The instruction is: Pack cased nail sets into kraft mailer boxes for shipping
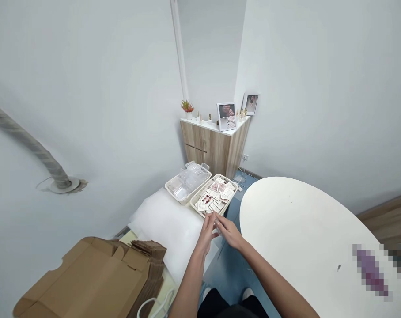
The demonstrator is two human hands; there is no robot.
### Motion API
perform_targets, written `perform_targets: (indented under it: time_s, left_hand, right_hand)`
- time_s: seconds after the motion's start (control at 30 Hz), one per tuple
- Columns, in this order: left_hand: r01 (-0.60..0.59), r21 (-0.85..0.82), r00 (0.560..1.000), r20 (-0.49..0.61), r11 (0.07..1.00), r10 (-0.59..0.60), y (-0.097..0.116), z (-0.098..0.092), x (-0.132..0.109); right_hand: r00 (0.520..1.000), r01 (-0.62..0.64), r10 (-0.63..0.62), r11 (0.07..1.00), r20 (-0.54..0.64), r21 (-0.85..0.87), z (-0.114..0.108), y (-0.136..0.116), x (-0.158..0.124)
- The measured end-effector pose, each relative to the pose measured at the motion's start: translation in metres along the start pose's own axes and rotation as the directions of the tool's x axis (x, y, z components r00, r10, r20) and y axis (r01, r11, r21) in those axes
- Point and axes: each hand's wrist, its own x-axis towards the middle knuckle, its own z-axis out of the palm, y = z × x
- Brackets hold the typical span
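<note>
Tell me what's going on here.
A person has both bare hands raised, the left hand and right hand close together at the near rim of a white plastic basket of flat white packets printed with red. Neither hand clearly holds anything. Beside it sits a second white basket of clear plastic trays. A soft white foam sheet and flattened brown cardboard boxes lie nearer the person, with a rounded white tabletop on the right.

Two hands [207,234], two baskets [175,189], two framed pictures [226,117].
</note>
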Motion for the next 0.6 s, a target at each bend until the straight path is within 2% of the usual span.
perform_targets:
  time_s: [0.17, 0.3, 0.37, 0.5, 0.6]
  left_hand:
    - [-0.049, -0.012, 0.99, -0.129, 0.999, 0.047, -0.029, 0.035, -0.002]
    - [-0.092, -0.057, 0.972, -0.221, 0.994, 0.077, -0.04, 0.049, 0.0]
    - [-0.099, -0.113, 0.972, -0.226, 0.989, 0.071, -0.041, 0.051, 0.002]
    - [-0.101, -0.261, 0.985, -0.161, 0.96, 0.06, -0.037, 0.044, 0.007]
    - [-0.092, -0.358, 0.988, -0.146, 0.929, 0.042, -0.035, 0.029, 0.008]
  right_hand:
    - [0.999, 0.051, -0.052, 0.981, 0.0, -0.185, -0.017, 0.012, -0.027]
    - [0.999, 0.034, -0.041, 0.975, -0.03, -0.218, -0.031, 0.016, -0.027]
    - [0.999, 0.017, -0.023, 0.98, -0.028, -0.2, -0.038, 0.016, -0.021]
    - [1.0, 0.019, -0.015, 0.98, 0.024, -0.196, -0.053, 0.014, -0.006]
    - [0.998, -0.029, 0.012, 0.947, -0.057, -0.319, -0.058, 0.015, 0.007]
